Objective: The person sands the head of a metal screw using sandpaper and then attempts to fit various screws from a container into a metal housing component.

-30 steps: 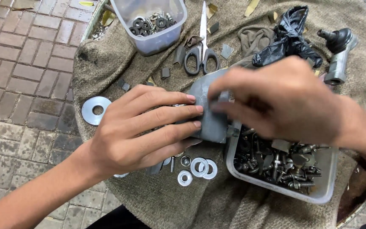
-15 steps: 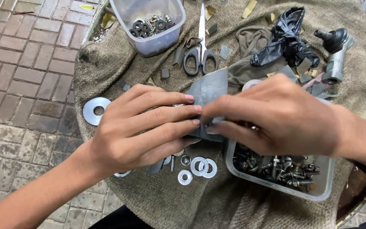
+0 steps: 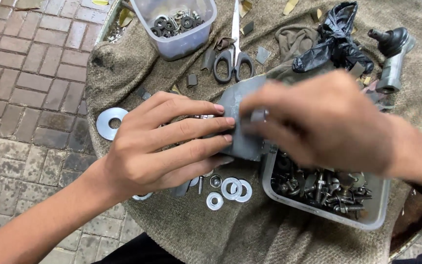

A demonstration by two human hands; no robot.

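Note:
A grey rubber sheet [image 3: 242, 142] lies in the middle of a brown cloth-covered table [image 3: 181, 230]. My left hand [image 3: 159, 142] presses on its left edge with the fingers spread flat. My right hand [image 3: 326, 120] is blurred above the sheet's right part, its fingertips pinching at the sheet's upper middle. Whether it holds a small part there I cannot tell. Several silver washers [image 3: 230, 190] lie just below the sheet.
A clear box of bolts and nuts [image 3: 328, 190] sits under my right hand. A second box of dark washers [image 3: 177, 24] stands at the back. Scissors [image 3: 234, 54], a black plastic bag [image 3: 335, 41], a ball joint [image 3: 391, 54] and a large washer [image 3: 109, 122] lie around.
My right hand has shifted left and up over the grey sheet and blurs with motion. My left hand keeps pressing the sheet in the same place.

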